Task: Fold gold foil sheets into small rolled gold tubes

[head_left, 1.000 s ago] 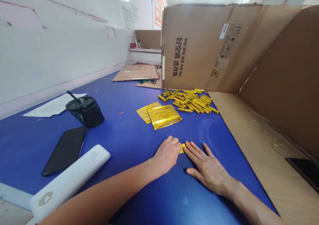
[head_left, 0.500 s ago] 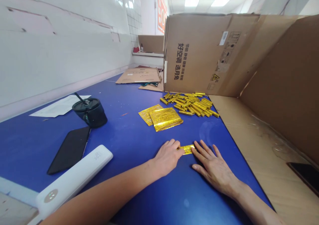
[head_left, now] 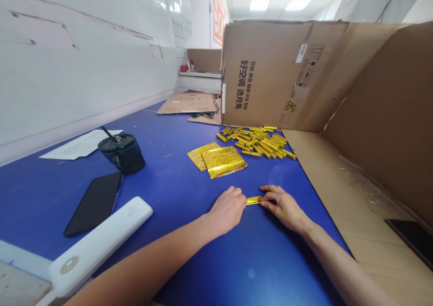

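Left hand (head_left: 226,212), right hand (head_left: 282,207) — both half-closed on one gold foil roll (head_left: 253,200) — two foil sheets (head_left: 223,161), a heap of rolls (head_left: 257,141) just beyond, one black cup (head_left: 122,154) aside.

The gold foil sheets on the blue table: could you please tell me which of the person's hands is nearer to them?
The left. The left hand is just in front of the gold foil sheets, not touching them, while the right hand is farther off to their right, its fingers at a gold foil strip.
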`<move>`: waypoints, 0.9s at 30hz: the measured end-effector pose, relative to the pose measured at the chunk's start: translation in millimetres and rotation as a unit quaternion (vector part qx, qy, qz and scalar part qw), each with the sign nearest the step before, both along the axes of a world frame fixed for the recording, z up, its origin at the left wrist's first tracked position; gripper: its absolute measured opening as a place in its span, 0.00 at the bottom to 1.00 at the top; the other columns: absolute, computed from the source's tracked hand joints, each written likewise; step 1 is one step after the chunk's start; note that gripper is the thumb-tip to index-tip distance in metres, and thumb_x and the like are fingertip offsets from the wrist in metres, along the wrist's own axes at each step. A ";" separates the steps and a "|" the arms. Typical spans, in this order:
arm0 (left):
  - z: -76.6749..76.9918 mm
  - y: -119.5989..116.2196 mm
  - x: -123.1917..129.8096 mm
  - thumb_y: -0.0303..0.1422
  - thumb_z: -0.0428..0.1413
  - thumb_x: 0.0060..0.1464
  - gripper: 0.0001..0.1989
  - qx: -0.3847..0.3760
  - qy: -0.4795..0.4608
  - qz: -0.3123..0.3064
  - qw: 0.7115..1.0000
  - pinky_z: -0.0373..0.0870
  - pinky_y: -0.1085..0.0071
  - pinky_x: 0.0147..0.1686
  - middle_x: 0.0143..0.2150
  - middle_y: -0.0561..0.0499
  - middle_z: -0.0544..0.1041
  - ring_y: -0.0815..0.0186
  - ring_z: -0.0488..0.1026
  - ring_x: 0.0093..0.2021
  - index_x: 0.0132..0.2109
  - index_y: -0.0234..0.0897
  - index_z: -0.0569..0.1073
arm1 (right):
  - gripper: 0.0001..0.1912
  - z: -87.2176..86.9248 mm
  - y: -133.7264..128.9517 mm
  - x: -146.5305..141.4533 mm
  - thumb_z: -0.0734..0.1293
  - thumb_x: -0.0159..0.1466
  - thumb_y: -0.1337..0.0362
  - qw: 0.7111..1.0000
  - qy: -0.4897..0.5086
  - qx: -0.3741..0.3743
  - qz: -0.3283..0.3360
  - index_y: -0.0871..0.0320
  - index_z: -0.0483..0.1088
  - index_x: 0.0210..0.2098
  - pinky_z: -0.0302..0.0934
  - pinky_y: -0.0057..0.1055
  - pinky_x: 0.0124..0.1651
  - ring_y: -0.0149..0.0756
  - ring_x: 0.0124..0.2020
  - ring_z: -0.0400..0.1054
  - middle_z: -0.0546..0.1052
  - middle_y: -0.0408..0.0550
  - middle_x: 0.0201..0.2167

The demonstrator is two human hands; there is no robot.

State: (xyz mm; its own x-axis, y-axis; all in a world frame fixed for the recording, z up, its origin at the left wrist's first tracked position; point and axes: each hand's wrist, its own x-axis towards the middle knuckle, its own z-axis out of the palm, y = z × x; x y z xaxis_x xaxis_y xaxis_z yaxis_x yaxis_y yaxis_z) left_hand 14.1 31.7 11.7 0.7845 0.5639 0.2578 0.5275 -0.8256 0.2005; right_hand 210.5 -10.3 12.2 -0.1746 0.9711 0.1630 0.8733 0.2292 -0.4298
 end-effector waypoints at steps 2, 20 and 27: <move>-0.5 1.1 0.9 0.26 0.44 0.54 0.10 -0.017 -0.019 0.017 1.000 0.60 0.71 0.34 0.31 0.49 0.66 0.65 0.61 0.34 0.30 0.34 0.68 | 0.08 4.6 4.5 -1.3 0.61 0.57 0.62 0.999 -0.011 -0.027 -0.013 0.56 0.71 0.28 0.55 0.32 0.46 0.36 0.43 0.62 0.69 0.49 0.43; 6.8 11.4 -0.4 0.38 0.50 0.51 0.10 -0.075 0.043 0.160 0.983 0.61 0.69 0.30 0.30 0.49 0.68 0.61 0.66 0.33 0.31 0.36 0.69 | 0.05 27.9 35.1 -10.6 0.63 0.50 0.63 0.980 -0.072 -0.168 -0.072 0.57 0.69 0.25 0.50 0.25 0.25 0.31 0.25 0.63 0.72 0.43 0.23; 9.4 11.4 -2.3 0.37 0.53 0.49 0.08 -0.084 0.028 0.131 0.987 0.61 0.67 0.34 0.32 0.49 0.69 0.60 0.66 0.35 0.34 0.37 0.68 | 0.04 27.7 31.4 -12.5 0.64 0.50 0.64 0.983 -0.057 -0.158 -0.075 0.56 0.67 0.26 0.50 0.25 0.27 0.31 0.26 0.62 0.70 0.41 0.23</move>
State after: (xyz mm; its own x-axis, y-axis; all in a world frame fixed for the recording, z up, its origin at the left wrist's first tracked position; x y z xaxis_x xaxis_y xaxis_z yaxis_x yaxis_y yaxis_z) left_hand 11.8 43.1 21.1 0.6157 0.7811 0.1039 0.7330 -0.6161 0.2882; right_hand 198.0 21.1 39.9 -0.0250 0.9863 -0.1630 0.9339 -0.0351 -0.3557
